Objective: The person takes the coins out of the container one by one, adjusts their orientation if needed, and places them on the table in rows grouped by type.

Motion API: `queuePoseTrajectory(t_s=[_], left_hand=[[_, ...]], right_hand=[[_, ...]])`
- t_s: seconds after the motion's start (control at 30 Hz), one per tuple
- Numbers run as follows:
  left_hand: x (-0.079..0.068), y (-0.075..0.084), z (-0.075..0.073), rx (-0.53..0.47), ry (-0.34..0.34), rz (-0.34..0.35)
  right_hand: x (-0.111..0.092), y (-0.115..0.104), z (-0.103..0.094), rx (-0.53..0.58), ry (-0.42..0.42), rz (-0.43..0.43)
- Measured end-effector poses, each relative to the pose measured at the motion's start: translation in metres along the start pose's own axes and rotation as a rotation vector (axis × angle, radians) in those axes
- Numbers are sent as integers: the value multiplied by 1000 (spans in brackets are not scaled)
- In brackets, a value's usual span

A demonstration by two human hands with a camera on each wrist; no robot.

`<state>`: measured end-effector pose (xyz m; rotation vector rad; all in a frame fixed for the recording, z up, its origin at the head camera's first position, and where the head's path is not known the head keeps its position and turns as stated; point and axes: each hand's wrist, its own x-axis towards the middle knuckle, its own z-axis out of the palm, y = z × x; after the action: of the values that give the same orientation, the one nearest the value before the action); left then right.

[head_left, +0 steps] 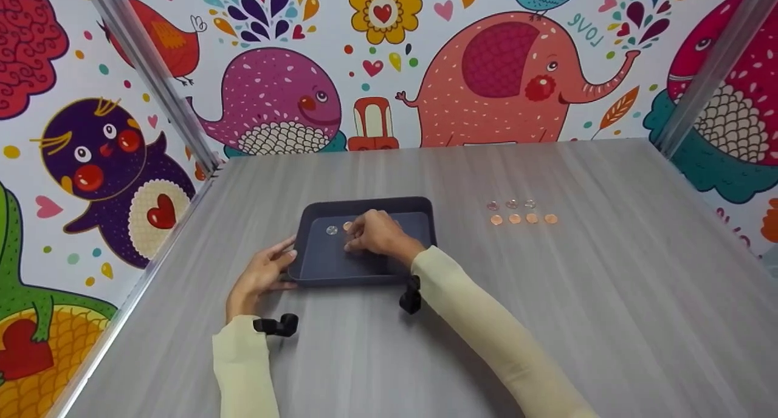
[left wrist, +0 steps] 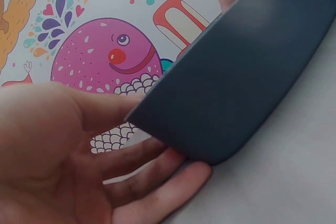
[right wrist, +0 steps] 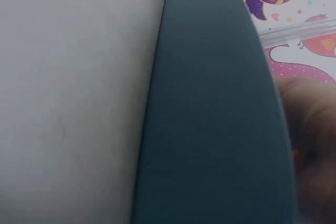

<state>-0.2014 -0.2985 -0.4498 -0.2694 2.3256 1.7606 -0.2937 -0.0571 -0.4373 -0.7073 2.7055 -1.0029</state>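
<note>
A dark blue-grey rectangular tray (head_left: 322, 266) lies on the table. At its left side my left hand (head_left: 261, 275) holds it, the thumb at the rim and the other fingers low against the outer wall, as the left wrist view shows. My right hand (head_left: 378, 234) is inside the tray, fingers bent with their tips pointing down toward its floor. I cannot tell whether a coin is between those fingertips. A silvery coin (head_left: 331, 230) rests in the tray left of the right hand. Beside it a copper-coloured coin (head_left: 347, 226) is partly covered by that hand.
Right of the tray, two rows of coins lie on the grey wood-grain table (head_left: 583, 321). The farther row has three silvery or pinkish coins (head_left: 512, 204); the nearer row has several copper-coloured coins (head_left: 515, 219). A wall with cartoon animals (head_left: 492, 84) stands behind.
</note>
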Motion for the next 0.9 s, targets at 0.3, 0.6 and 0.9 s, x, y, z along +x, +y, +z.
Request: queuePoseTrajectory(t_s=[0.3, 0.6, 0.9], left_hand=[[0, 0, -1, 2, -3, -1], [2, 1, -1, 23, 1, -6], [2, -1, -1, 38, -4, -16]], right_hand=[[-17, 5, -30, 6, 92, -53], [-33, 22, -64, 32, 191, -75], [-49, 47, -95, -10, 329, -113]])
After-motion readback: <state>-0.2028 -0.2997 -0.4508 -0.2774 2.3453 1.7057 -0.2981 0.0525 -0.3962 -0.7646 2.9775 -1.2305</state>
